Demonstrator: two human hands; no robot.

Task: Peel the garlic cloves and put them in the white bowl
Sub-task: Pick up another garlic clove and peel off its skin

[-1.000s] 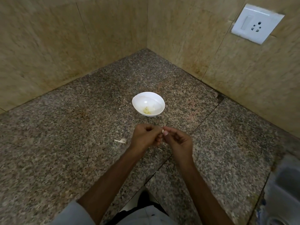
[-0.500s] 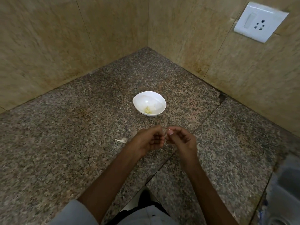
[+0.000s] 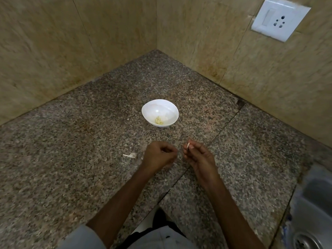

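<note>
- Left forearm (image 3: 125, 198) and right forearm (image 3: 231, 203): both bare, slim.
- Left hand (image 3: 158, 155) and right hand (image 3: 199, 157): bare.
- Sleeve (image 3: 80, 238) on the left arm: light grey, plain and loose, with its hem above the elbow.
- Right arm is bare all the way to the frame's bottom edge.
- Shirt (image 3: 161, 239) at bottom centre: pale grey-white, with a small dark spot on the fabric.
- Black strip (image 3: 142, 234) along the shirt's upper edge; can't tell which garment.
- Dark shape (image 3: 159, 216) beyond it is too dim to identify.
</note>
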